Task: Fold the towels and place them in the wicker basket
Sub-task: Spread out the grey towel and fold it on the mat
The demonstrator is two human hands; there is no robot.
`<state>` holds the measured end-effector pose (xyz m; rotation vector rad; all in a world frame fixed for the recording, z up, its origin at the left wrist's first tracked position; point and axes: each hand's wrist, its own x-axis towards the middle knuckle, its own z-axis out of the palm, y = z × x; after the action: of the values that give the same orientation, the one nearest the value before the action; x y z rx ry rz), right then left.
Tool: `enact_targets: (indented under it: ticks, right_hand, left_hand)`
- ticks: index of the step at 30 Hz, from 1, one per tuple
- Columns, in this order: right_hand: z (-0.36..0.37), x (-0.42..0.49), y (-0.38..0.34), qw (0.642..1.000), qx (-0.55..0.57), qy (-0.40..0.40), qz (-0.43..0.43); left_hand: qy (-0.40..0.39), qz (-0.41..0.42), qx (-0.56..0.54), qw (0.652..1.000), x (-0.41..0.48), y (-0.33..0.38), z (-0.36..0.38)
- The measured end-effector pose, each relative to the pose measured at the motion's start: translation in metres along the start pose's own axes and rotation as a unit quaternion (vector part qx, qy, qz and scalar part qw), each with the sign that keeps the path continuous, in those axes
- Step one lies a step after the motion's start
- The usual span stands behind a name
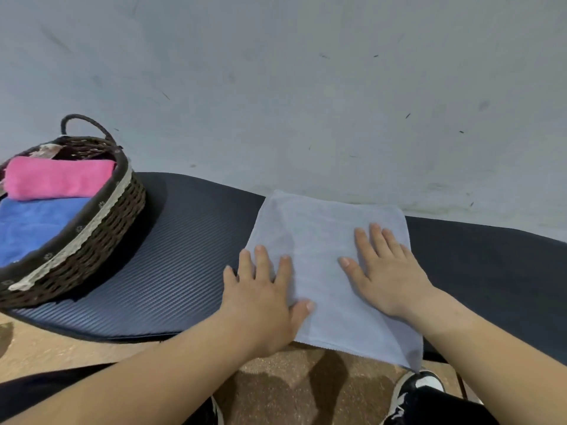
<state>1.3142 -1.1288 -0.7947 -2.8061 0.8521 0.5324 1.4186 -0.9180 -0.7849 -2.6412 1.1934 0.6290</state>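
Where the head view looks down, a pale grey towel (322, 259) is seen spread flat on a dark ribbed mat (171, 259), its near edge hanging just past the mat's front edge. The left hand (264, 299) is laid palm down on the towel's left border; the fingers are spread, some resting on the cloth and the outer ones on the mat beside it, and the thumb is pressed onto the towel. The right hand (383, 271) is laid flat on the right half of the towel, fingers extended and slightly parted. Neither hand's grip is closed on anything: both are held open and pressed against the cloth. Both forearms are bare.

At the left of the same view, a dark brown wicker basket (101, 237) is observed standing on the mat, well apart from the grey towel. It is trimmed with a pale lace band at the rim and carries a looped handle (82, 124) at its far end. Inside it, a folded pink towel (58, 177) is recorded lying on top of a blue towel (33, 225).

A scuffed grey wall (291, 87) is noted behind the mat. Below the mat, a speckled brown floor (276, 388) is visible, and a black and white shoe (414, 394) is seen at the lower right.
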Motion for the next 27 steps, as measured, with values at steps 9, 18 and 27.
enact_targets:
  ticks: [9,18,27]
  right_hand:
    - [-0.047,-0.069,-0.024,0.983,-0.128,-0.128,0.032]
    - [-0.005,-0.050,0.034,0.997,-0.045,-0.034,-0.057]
    - [0.033,-0.066,0.042,0.997,-0.013,-0.005,-0.072]
  left_hand:
    - [0.118,0.095,0.071,0.986,0.065,-0.025,-0.018]
    - [0.008,0.098,0.028,0.995,0.012,0.024,0.003]
    - [0.195,0.215,0.059,0.955,0.029,-0.018,0.004]
